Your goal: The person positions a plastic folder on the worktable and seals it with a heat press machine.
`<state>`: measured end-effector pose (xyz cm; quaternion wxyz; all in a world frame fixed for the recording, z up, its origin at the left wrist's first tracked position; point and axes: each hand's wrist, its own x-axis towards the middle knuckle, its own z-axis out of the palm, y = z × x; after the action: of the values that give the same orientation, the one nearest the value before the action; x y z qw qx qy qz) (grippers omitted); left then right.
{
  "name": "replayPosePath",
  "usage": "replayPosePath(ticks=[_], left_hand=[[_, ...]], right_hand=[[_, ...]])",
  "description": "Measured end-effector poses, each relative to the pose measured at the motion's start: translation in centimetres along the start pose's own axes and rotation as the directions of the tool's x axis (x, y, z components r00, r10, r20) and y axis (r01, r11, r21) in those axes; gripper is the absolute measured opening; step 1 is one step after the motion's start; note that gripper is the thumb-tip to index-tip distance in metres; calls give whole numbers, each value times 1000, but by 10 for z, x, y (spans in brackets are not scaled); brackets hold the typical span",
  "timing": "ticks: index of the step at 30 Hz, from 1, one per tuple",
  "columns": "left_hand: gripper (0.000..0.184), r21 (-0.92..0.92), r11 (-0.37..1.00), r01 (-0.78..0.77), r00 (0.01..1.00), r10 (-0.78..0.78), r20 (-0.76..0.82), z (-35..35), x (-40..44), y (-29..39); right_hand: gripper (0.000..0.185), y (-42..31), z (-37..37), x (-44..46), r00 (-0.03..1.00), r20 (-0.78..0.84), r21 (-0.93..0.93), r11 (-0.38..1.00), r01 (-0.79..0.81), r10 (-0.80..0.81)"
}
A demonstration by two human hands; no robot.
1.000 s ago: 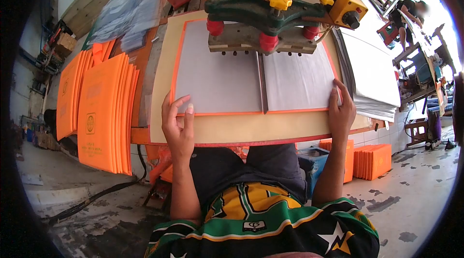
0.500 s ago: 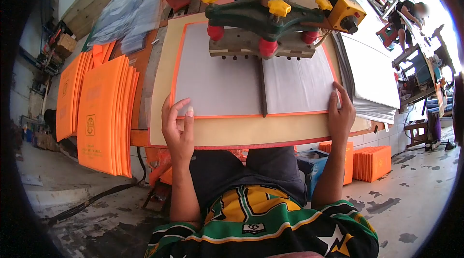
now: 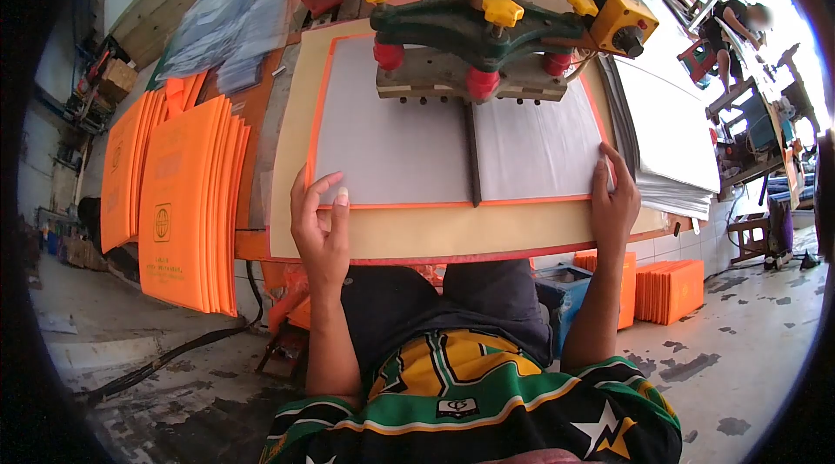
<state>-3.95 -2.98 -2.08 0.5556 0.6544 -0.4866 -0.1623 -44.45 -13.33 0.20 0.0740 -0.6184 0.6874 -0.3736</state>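
An open orange folder [image 3: 391,205] lies spread on a tan board, its inner faces covered by pale grey sheets [image 3: 391,133] with a dark strip [image 3: 475,155] down the middle. My left hand [image 3: 320,220] grips its lower left corner, thumb and fingertips at the edge. At the lower right edge, my right hand [image 3: 613,194] holds the folder, its fingers along the side. Above the far part of the folder stands a green press head [image 3: 478,33] with yellow knobs, red cushions and a flat metal plate [image 3: 435,81]. The plate hides some of the folder's upper part.
Stacked orange folders [image 3: 187,212] stand at the left, below clear plastic sleeves [image 3: 230,20]. White sheets [image 3: 665,125] are piled at the right beside a yellow control box [image 3: 622,19]. More orange folders [image 3: 670,293] and a blue bin [image 3: 563,299] sit below. A person [image 3: 735,25] is farther right.
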Motion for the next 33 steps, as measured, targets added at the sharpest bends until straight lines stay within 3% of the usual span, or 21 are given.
replayPosePath(ticks=[2,5,13,20,28,31,33], left_hand=[[28,85,992,-97,995,98,-8,0,1,-3],[28,28,1000,-15,1000,14,2,0,0,-1],[28,25,1000,-7,1000,7,1,1,0,3],[27,92,988,-123,992,124,-9,1,2,-6],[27,116,985,-125,992,126,-5,1,2,-7],[27,100,987,-126,992,128,-8,1,2,-6],[27,75,990,-123,992,124,-11,2,2,-5]], right_hand=[[37,6,4,0,998,-35,-20,999,43,-44],[36,9,7,0,994,-71,-45,996,83,-86],[37,11,7,1,990,-83,-36,993,110,-112],[37,8,6,1,994,-65,-44,996,81,-84],[37,6,5,0,994,-66,-43,996,83,-86],[36,0,2,0,1000,8,7,1000,-30,30],[37,8,6,2,994,-63,-39,996,86,-88]])
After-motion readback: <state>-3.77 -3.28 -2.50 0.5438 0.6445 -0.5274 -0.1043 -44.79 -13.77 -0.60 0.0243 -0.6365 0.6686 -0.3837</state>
